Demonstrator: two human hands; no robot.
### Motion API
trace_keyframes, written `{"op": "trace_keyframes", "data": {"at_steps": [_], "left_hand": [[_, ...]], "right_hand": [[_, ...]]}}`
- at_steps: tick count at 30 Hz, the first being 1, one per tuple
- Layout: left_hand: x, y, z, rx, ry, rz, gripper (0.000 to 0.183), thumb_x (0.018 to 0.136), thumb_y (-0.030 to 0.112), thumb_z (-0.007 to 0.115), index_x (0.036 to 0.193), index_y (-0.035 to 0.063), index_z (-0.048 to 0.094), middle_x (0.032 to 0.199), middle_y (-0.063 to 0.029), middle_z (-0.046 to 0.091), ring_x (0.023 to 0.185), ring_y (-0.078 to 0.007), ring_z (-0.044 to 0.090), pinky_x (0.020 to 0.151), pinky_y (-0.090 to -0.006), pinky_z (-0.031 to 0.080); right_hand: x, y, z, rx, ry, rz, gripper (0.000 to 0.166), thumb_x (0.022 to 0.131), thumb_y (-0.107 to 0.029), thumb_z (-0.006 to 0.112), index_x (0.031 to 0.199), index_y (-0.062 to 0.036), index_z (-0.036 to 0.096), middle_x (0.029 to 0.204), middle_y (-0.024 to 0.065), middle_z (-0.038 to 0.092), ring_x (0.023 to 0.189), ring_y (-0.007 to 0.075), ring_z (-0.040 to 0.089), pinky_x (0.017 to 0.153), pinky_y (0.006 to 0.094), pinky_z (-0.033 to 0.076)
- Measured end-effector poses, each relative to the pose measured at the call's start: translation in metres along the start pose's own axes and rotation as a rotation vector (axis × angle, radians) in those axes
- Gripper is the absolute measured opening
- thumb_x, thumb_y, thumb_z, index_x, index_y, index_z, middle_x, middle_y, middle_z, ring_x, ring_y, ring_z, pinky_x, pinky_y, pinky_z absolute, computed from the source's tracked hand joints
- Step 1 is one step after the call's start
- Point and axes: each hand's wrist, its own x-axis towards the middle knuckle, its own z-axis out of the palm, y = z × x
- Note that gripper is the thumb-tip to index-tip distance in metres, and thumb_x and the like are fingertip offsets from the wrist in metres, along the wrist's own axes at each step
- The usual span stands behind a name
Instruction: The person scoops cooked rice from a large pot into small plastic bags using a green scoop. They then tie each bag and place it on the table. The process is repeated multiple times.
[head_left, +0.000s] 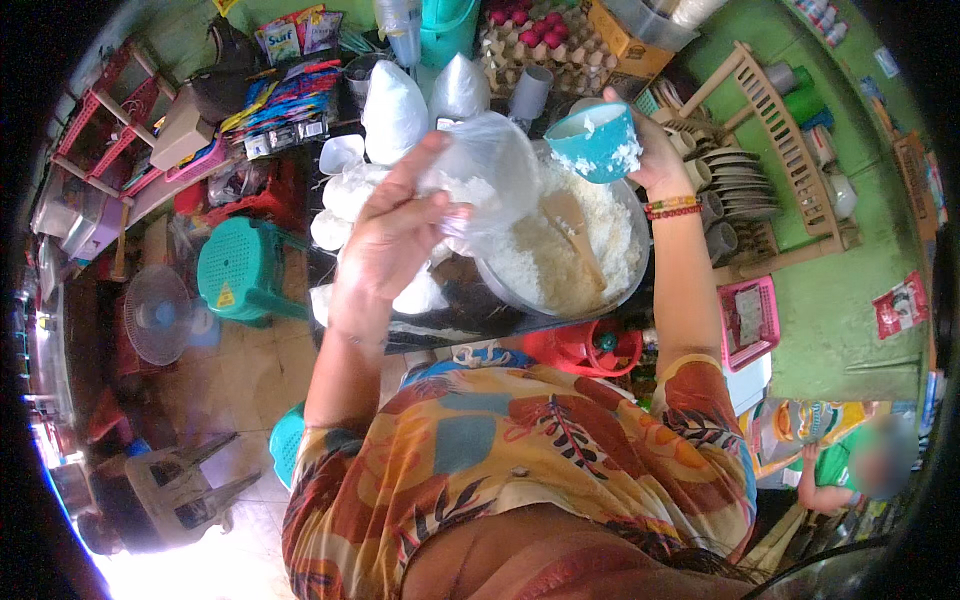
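Observation:
My left hand (382, 240) holds a thin clear plastic bag (499, 161) by its edge, with white crumbly stuff showing in or through it. In my right hand (660, 154) is a teal cup (589, 146), tilted, with white crumbs stuck to its outside and rim. Both are above a wide round basin (643, 259) of white and tan crumbly food. A wooden paddle (576, 240) lies in that food. Left of the basin, several filled white plastic bags (341, 195) crowd the black tabletop (457, 281). Two taller cone-shaped white bags, one nearer (394, 112), stand behind.
At the back are egg trays (510, 60) with pink eggs, a teal bucket (446, 34) and a grey cup (531, 90). A dish rack (787, 142) with plates is right. A red container (592, 349) sits below the table; a teal stool (236, 262) is left. A person (832, 465) is lower right.

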Motion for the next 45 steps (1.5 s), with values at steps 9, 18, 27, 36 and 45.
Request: {"op": "trace_keyframes", "data": {"at_steps": [9,18,27,36,45], "left_hand": [[-0.055,0.060,-0.032,0.308,0.330,0.236,0.059,0.085,-0.008,0.055,0.140,-0.0018,0.039,0.146,-0.0115,0.040,0.121,-0.0257,0.051,0.098,-0.0402,0.045],[-0.073,0.073,-0.076,0.261,0.451,0.233,0.056,0.086,-0.012,0.049,0.141,-0.0015,0.039,0.139,-0.0129,0.046,0.115,-0.0239,0.056,0.098,-0.0379,0.046],[-0.053,0.057,-0.070,0.208,0.333,0.124,0.058,0.086,-0.012,0.050,0.142,-0.0001,0.038,0.139,-0.0118,0.047,0.114,-0.0223,0.057,0.096,-0.0368,0.047],[-0.018,0.059,-0.034,0.220,0.127,0.094,0.060,0.086,-0.010,0.053,0.143,-0.0001,0.036,0.146,-0.0098,0.039,0.114,-0.0186,0.056,0.094,-0.0364,0.049],[-0.031,0.052,-0.027,0.190,0.276,0.188,0.058,0.086,-0.011,0.052,0.141,0.0015,0.039,0.144,-0.0086,0.041,0.111,-0.0219,0.058,0.094,-0.0370,0.050]], "right_hand": [[-0.013,0.123,-0.007,-1.204,0.365,-0.030,0.021,0.081,-0.023,0.067,0.087,-0.0029,0.066,0.089,0.0173,0.063,0.087,0.0296,0.060,0.077,0.0403,0.049],[-0.012,0.158,0.072,-1.341,0.500,-0.086,0.022,0.078,-0.025,0.068,0.078,-0.0036,0.065,0.075,0.0177,0.066,0.073,0.0354,0.063,0.072,0.0423,0.050],[-0.033,0.169,0.052,-0.599,0.467,0.090,0.017,0.086,-0.018,0.068,0.078,-0.0065,0.059,0.082,0.0021,0.061,0.078,0.0122,0.060,0.067,0.0286,0.052],[-0.042,0.149,0.049,-1.088,0.638,-0.075,0.016,0.081,-0.016,0.070,0.078,-0.0035,0.060,0.083,0.0085,0.061,0.088,0.0216,0.060,0.077,0.0327,0.051],[-0.001,0.191,0.060,-1.434,0.665,-0.396,0.018,0.073,-0.021,0.070,0.070,-0.0049,0.063,0.072,0.0155,0.063,0.082,0.0360,0.058,0.079,0.0458,0.047]]}}
